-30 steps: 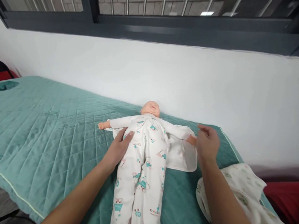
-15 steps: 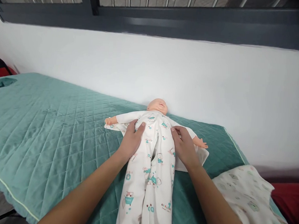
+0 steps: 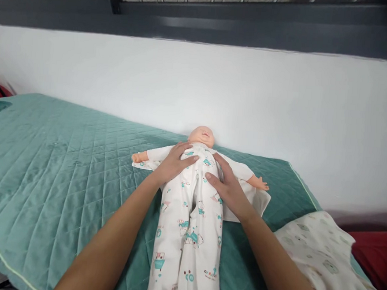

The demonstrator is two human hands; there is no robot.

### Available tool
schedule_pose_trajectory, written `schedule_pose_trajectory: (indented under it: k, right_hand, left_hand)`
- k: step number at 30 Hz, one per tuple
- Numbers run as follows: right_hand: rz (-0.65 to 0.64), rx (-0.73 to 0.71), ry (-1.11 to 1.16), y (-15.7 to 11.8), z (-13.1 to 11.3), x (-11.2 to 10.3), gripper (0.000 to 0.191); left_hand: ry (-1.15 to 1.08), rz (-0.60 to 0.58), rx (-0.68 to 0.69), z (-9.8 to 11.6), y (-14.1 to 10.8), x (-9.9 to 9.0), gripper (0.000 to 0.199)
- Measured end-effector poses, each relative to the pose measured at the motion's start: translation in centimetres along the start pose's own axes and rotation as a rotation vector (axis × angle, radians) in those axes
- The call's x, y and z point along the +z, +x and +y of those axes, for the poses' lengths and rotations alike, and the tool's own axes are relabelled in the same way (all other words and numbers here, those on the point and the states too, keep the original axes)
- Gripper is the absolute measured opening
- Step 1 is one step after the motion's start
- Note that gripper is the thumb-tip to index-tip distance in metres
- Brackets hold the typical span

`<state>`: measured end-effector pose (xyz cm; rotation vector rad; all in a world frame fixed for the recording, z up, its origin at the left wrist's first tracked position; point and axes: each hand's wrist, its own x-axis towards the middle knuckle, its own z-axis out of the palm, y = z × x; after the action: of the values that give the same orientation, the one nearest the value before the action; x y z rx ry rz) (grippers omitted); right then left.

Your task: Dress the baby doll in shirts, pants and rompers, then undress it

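Note:
A baby doll (image 3: pixel 202 136) lies on its back with its head by the wall and both arms stretched out sideways. White baby pants (image 3: pixel 187 233) with teal and pink prints cover its front from the chest down, the legs running toward me. My left hand (image 3: pixel 176 162) rests on the upper left part of the pants, fingers spread. On the upper right side lies my right hand (image 3: pixel 227 182), its thumb and fingers apart on the cloth. A white garment (image 3: pixel 259 202) spreads flat beneath the doll's arms and shows at both sides.
The doll lies on a green quilted bedspread (image 3: pixel 73 163) with a hole at its far left. A white printed cloth (image 3: pixel 318 251) is crumpled at the right, beside something red (image 3: pixel 376 259). Behind stands a white wall (image 3: pixel 283 98) under a dark window frame (image 3: pixel 221 25).
Both hands have moved from pinching the sides of the pants to lying spread on their top part, the left one farther up. The view has shifted slightly.

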<state>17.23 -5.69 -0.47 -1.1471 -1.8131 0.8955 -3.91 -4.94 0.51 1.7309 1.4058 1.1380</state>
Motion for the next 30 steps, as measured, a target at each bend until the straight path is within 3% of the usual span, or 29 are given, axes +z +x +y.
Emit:
schedule_pose_trajectory:
  k: [4, 7, 10, 13, 18, 25, 30]
  right_hand:
    - [-0.029, 0.063, 0.013, 0.1, 0.0, 0.1, 0.080]
    - [-0.037, 0.088, 0.031, 0.0, 0.0, 0.1, 0.085]
    - [-0.028, 0.078, 0.020, -0.1, -0.3, 0.1, 0.081]
    - [-0.004, 0.044, -0.008, -0.2, -0.5, 0.2, 0.071]
    - [0.084, -0.126, -0.106, -0.2, -0.6, 0.5, 0.050]
    - [0.213, -0.371, -0.393, -0.7, -1.0, 0.8, 0.021]
    - [0.137, -0.552, -0.479, -1.1, -1.1, 0.8, 0.016]
  left_hand:
    - [-0.005, -0.027, -0.027, 0.1, -0.7, -0.4, 0.052]
    - [0.013, -0.022, 0.009, 0.1, -0.8, -0.4, 0.042]
    - [0.054, 0.030, 0.081, -0.1, -0.9, -0.2, 0.028]
    - [0.146, 0.120, 0.237, -0.2, -1.3, 0.1, 0.013]
    - [0.443, 0.225, 0.490, 0.2, -2.3, 0.3, 0.010]
    - [0.607, 0.239, 0.568, 0.7, -2.8, 0.6, 0.026]
    - [0.663, 0.286, 0.558, 0.7, -2.8, 0.8, 0.040]
